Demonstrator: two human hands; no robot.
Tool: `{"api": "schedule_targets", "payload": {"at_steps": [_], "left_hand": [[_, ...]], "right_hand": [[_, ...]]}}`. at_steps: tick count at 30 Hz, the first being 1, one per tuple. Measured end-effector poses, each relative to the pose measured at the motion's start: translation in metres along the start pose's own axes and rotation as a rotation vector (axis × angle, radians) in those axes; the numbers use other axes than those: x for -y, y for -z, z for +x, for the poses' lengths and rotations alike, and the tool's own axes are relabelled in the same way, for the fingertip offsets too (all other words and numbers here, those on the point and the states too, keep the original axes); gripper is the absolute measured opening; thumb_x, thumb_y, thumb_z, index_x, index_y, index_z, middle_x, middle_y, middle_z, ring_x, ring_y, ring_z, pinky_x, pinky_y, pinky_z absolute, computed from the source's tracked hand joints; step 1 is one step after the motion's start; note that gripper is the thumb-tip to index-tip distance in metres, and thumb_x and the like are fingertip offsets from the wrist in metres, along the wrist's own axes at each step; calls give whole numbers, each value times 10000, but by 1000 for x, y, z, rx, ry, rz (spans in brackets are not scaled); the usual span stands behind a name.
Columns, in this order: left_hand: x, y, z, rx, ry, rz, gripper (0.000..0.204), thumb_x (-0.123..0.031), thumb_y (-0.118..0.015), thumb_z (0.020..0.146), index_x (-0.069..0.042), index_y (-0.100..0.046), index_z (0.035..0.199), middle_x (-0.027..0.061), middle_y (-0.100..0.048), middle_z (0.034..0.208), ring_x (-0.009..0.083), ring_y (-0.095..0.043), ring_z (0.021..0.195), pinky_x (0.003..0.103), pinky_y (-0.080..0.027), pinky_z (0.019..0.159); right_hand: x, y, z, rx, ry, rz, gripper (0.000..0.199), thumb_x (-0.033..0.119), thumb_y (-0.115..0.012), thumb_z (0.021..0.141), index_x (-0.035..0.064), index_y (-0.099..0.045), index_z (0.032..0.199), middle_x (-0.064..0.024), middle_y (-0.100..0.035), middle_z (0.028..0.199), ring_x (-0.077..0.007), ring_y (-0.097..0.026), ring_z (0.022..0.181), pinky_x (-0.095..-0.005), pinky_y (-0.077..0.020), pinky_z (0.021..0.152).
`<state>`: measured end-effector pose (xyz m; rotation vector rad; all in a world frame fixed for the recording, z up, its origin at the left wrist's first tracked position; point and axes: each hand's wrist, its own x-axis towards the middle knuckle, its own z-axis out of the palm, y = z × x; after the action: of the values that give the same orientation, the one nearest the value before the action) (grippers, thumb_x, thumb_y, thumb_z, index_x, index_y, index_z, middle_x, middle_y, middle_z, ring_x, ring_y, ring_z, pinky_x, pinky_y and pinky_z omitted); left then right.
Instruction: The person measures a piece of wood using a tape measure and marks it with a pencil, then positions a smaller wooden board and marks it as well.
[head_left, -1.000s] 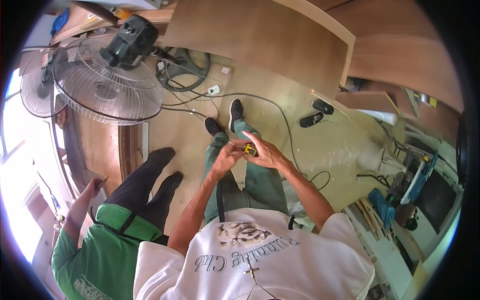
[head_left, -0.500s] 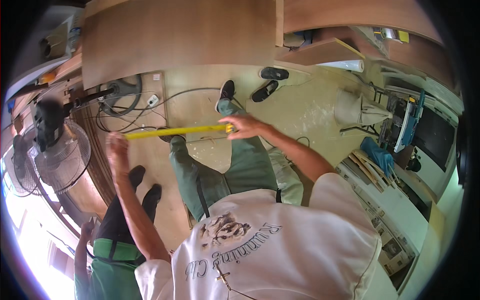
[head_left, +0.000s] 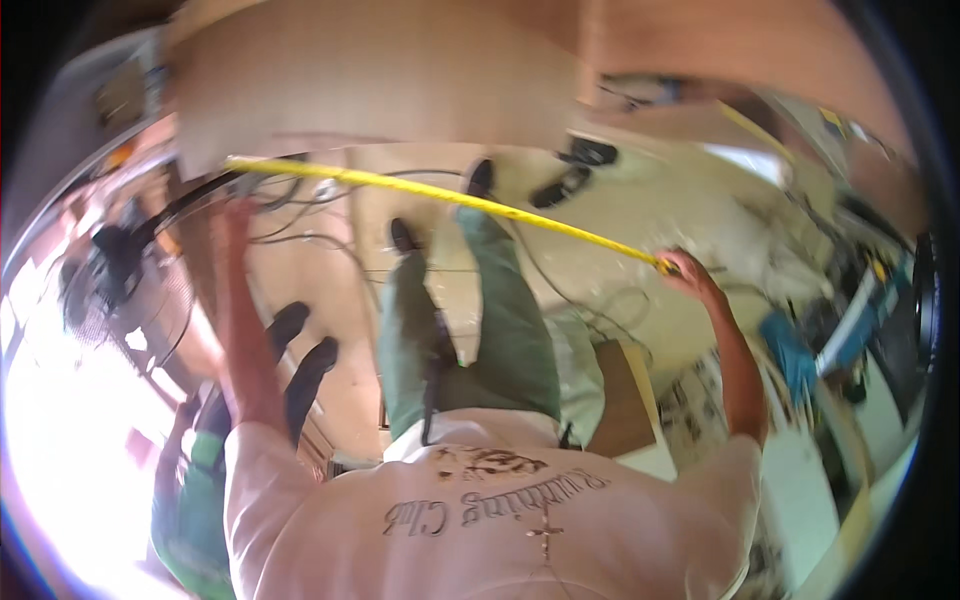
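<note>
A yellow tape measure (head_left: 430, 193) is drawn out in a long slanting line between my two hands. Its blade runs from the lower left part of a large wooden panel (head_left: 370, 75) down to the right. My left hand (head_left: 233, 205) is raised at the blade's far left end and closed on it, though its fingers are smeared by motion. My right hand (head_left: 690, 273) grips the tape case, out to the right at the blade's other end. Most of the case is hidden by the fingers.
A standing fan (head_left: 120, 270) is at the left, near a co-worker in green (head_left: 190, 500). Black cables (head_left: 340, 240) loop over the floor. Dark shoes (head_left: 575, 170) lie beyond my feet. Boards and a blue cloth-like thing (head_left: 785, 350) stand at the right.
My right hand has swung far to the right, drawing out much more blade. My left hand has moved up toward the panel. The view has shifted and blurred.
</note>
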<state>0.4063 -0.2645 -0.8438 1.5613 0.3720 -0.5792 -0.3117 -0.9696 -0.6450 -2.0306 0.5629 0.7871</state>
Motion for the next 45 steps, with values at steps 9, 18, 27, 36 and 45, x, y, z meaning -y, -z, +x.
{"api": "schedule_targets", "payload": {"at_steps": [9,18,27,36,45], "left_hand": [[125,-220,-129,-116,523,-249,680,-465,-594,951,-154,-299,1479,173,-379,1466,342,-506,1253,514,-463,1020],[131,-279,-89,-58,623,-345,789,-456,-552,967,-137,-133,1554,199,-196,1572,374,-313,1411,552,-330,1109],[141,-291,-64,76,634,-394,688,-453,-391,1009,-159,-119,1568,143,-274,1575,308,-335,1418,541,-270,1129],[152,-303,-73,146,569,-444,507,-385,-407,1011,-162,-364,1465,65,-442,1466,239,-474,1286,469,-372,1049],[162,-315,-73,128,483,-454,235,-303,-444,994,-192,-477,1198,-4,-547,1223,201,-541,1148,437,-421,973]], "right_hand": [[72,-18,154,18,-26,40,432,215,-678,756,50,-595,1146,-159,-606,1008,-323,-607,937,-405,-489,824],[136,-24,267,43,44,-47,426,225,-670,770,63,-586,1155,-168,-598,1050,-353,-583,1011,-426,-475,875],[148,-28,336,24,121,-156,440,222,-663,777,73,-583,1183,-176,-588,1102,-369,-566,1055,-445,-473,904],[149,-28,363,16,137,-157,415,224,-661,778,81,-595,1162,-163,-612,1079,-369,-569,1056,-444,-468,915],[128,-36,364,-37,172,-161,376,223,-660,772,115,-600,1127,-139,-591,1000,-353,-583,991,-445,-490,838]]}}
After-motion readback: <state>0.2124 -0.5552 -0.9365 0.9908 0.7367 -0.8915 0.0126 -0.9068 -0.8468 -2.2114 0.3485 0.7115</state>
